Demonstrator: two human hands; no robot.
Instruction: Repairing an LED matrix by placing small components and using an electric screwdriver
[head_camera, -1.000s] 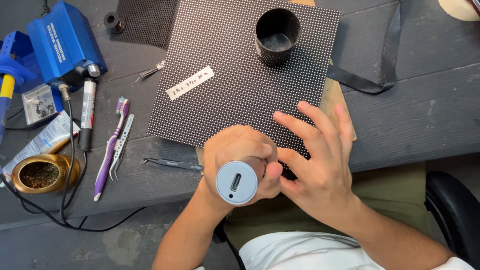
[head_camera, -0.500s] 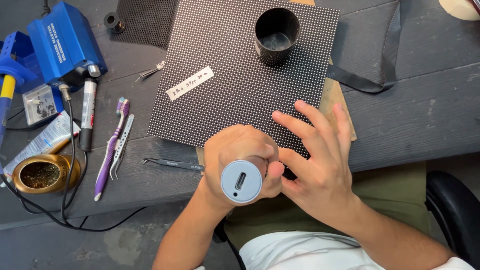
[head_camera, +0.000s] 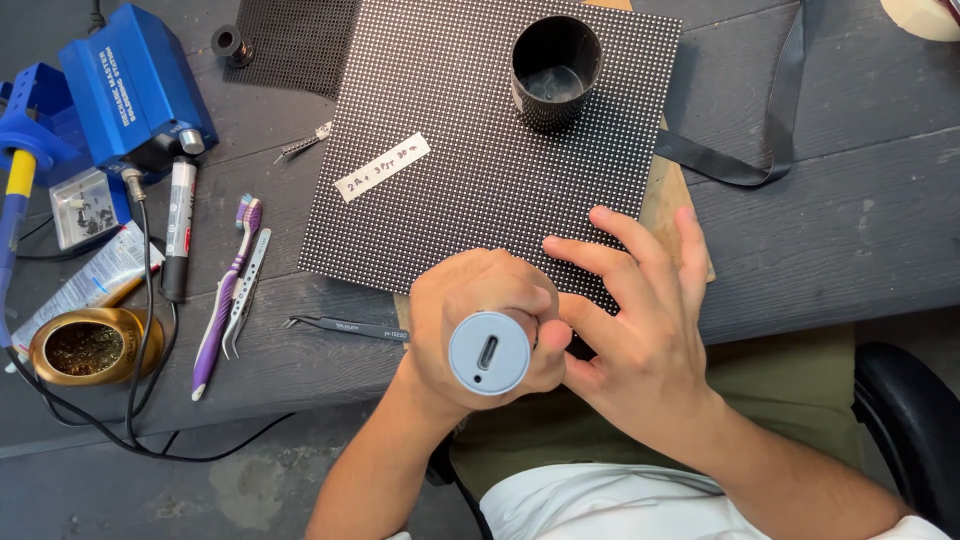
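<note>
A white paper label strip (head_camera: 382, 167) lies slanted on the black dotted LED panel (head_camera: 470, 190). A white-and-orange tube package (head_camera: 85, 283) lies at the bench's left edge.

tool tip: hidden under left hand (head_camera: 480, 315) | chair (head_camera: 910, 420): cut off

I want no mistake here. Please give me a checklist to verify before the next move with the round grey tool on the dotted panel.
1. Left hand grips the grey tool firmly: ok.
2. Right hand steadies the dotted panel, fingers spread: ok.
3. Tool tip placed on the right spot: cannot tell, the fist hides it.
4. Black cup upright, away from both hands: ok.
5. Tweezers lie close beside the left wrist: not ok.
</note>
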